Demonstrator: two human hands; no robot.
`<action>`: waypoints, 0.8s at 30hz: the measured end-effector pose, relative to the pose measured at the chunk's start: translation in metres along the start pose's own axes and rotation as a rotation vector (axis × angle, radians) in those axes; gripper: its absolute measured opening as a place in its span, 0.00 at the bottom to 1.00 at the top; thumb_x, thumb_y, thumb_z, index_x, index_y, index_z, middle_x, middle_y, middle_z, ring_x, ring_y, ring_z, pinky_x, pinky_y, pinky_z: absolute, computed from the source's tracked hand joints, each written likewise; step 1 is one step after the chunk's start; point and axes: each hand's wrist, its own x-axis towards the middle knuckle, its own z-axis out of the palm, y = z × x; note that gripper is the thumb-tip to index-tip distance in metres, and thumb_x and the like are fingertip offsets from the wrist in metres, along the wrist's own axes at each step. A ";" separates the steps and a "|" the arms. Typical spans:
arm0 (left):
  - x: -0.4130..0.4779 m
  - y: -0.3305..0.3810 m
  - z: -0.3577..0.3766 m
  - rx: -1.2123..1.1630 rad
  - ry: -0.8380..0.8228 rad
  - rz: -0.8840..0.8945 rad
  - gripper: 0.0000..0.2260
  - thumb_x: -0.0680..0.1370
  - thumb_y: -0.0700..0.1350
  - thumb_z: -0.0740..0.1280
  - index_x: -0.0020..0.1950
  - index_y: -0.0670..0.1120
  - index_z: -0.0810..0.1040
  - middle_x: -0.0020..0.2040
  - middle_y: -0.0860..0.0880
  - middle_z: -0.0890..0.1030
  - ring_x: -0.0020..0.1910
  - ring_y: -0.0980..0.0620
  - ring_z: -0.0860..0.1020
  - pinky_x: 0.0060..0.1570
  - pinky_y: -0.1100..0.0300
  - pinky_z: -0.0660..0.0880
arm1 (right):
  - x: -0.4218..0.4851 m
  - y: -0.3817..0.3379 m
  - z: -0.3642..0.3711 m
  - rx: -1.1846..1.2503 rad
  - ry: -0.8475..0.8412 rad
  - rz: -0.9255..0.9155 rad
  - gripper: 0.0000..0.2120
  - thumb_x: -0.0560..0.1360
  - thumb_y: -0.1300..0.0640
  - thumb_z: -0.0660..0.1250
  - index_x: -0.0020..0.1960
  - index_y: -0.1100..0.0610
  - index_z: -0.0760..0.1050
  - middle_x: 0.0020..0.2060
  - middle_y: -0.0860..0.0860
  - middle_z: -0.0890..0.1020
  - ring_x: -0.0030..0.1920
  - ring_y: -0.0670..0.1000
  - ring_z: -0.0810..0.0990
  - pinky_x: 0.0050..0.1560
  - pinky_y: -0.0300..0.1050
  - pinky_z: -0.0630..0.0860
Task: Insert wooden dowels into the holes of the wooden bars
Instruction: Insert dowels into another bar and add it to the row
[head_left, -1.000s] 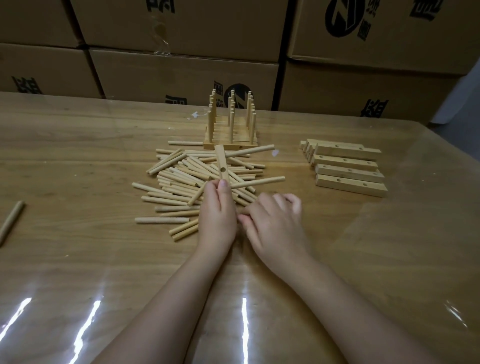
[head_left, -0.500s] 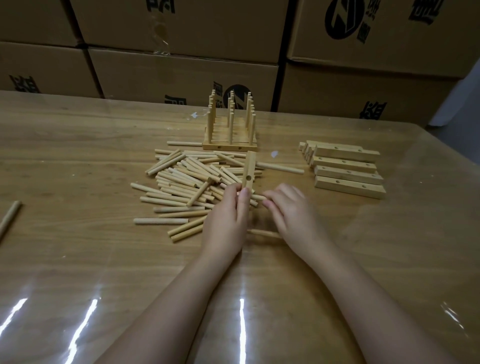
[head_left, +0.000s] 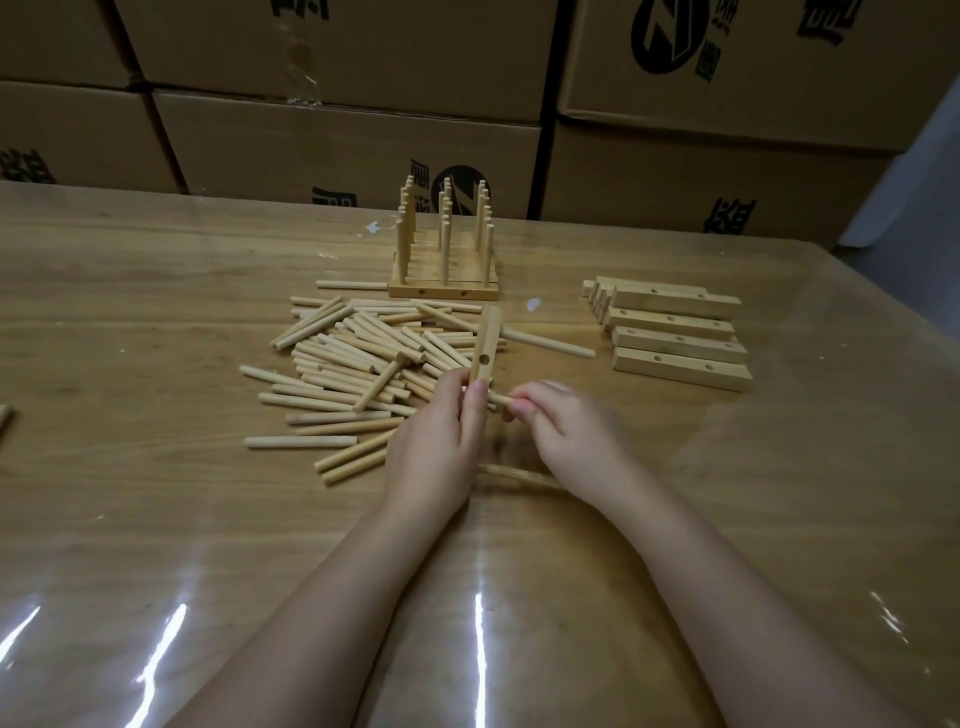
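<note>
Near side: we are seeing bare table (head_left: 156, 545) running wide on both sides of our forearms.
Middle: the dowel pile (head_left: 358, 364) is blocking the way ahead of our left hand (head_left: 431, 447).
Behind it: the peg rack (head_left: 444, 244) is standing upright, close to the pile.
Right: a lane is running between the pile and the stacked bars (head_left: 680, 338), with one long dowel (head_left: 550, 340) poking into it.
Back: cardboard boxes (head_left: 337, 140) are walling the far edge.

Cardboard boxes (head_left: 353, 140) carry black print, none readable.

Left grip (head_left: 431, 452) holding wooden bar (head_left: 485, 340), right grip (head_left: 571, 436) pinching dowel (head_left: 500, 399)
</note>
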 end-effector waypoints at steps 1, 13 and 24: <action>0.000 0.000 0.000 0.023 0.000 0.003 0.17 0.80 0.55 0.50 0.59 0.48 0.72 0.36 0.52 0.76 0.41 0.43 0.78 0.36 0.53 0.68 | 0.001 0.001 0.000 0.031 -0.014 0.014 0.09 0.79 0.55 0.59 0.49 0.51 0.78 0.41 0.39 0.73 0.44 0.49 0.76 0.44 0.48 0.72; 0.000 0.000 -0.004 -0.031 0.021 0.023 0.19 0.79 0.57 0.51 0.61 0.49 0.73 0.33 0.58 0.74 0.38 0.49 0.77 0.34 0.54 0.67 | 0.002 0.008 0.006 0.319 0.009 0.075 0.08 0.77 0.54 0.63 0.55 0.50 0.77 0.47 0.40 0.75 0.48 0.38 0.74 0.48 0.33 0.71; 0.006 -0.003 -0.004 -0.365 0.074 -0.166 0.15 0.83 0.48 0.51 0.46 0.43 0.73 0.31 0.49 0.78 0.30 0.60 0.77 0.37 0.63 0.72 | 0.003 0.020 -0.005 0.730 0.250 0.176 0.18 0.72 0.42 0.58 0.50 0.53 0.77 0.32 0.46 0.78 0.34 0.40 0.76 0.37 0.31 0.72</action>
